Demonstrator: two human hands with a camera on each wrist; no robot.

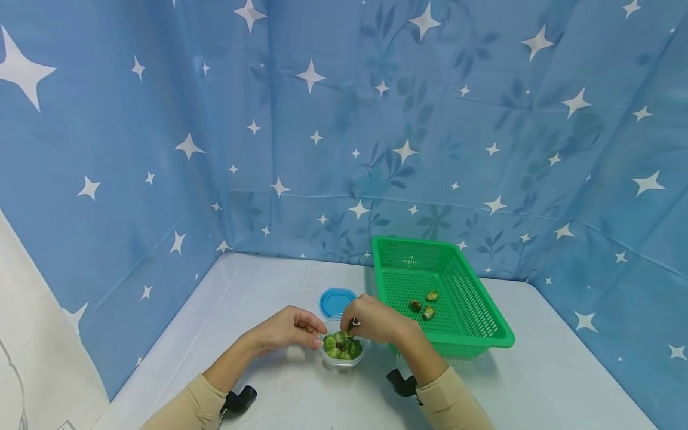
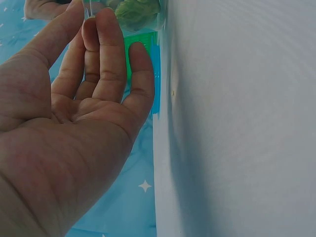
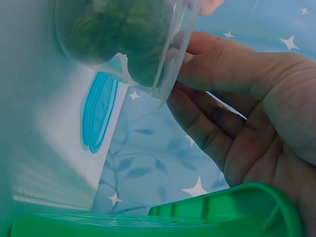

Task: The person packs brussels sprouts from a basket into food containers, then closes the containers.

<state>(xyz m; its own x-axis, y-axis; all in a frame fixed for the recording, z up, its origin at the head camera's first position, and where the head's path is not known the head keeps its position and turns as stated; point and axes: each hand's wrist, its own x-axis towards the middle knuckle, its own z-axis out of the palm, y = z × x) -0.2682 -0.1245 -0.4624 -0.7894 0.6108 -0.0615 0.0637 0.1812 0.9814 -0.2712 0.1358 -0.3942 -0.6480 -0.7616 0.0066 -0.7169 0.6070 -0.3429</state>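
A small clear plastic container (image 1: 344,362) stands on the white table, holding several green Brussels sprouts (image 1: 340,340). My left hand (image 1: 292,329) is at its left side, thumb and fingertips pinching the rim; the left wrist view shows this hand (image 2: 94,108) with the palm turned to the camera and the ring and little fingers loose. From the right, my right hand (image 1: 373,321) reaches over the rim, fingertips pinching a Brussels sprout (image 1: 348,334) at the top of the pile. In the right wrist view, the container wall (image 3: 173,64) partly hides those fingertips.
Just behind the container lies a blue lid (image 1: 337,302). To the right stands a green plastic basket (image 1: 473,304) with 3 browned sprouts (image 1: 428,312) inside. A blue star-patterned curtain (image 1: 344,149) hangs along the table's back and sides.
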